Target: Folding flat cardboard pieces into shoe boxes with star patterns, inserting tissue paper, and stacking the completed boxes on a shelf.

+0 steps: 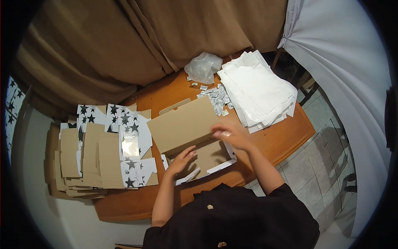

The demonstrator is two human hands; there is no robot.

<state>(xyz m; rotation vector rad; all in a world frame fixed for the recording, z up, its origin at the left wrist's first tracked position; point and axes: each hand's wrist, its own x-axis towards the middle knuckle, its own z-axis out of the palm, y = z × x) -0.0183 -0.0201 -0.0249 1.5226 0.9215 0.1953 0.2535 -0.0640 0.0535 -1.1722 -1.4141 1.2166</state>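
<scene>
In front of me stands a brown cardboard box with white outer sides, its lid raised and leaning away from me. My left hand is over the box's left side, with the fingers stretched toward the interior and nothing seen in them. At the right edge of the lid is my right hand, bent at the wrist and slightly blurred. A pale spot shows by its fingers; I cannot make out whether it is a held thing. Beyond the lid lies a pile of small white-and-grey sachets.
Stacks of flat cardboard boxes with black stars on white cover the table's left end. White paper sheets are piled at the far right. A clear plastic bag sits at the back, before a brown curtain. The wooden table ends at the right above tiles.
</scene>
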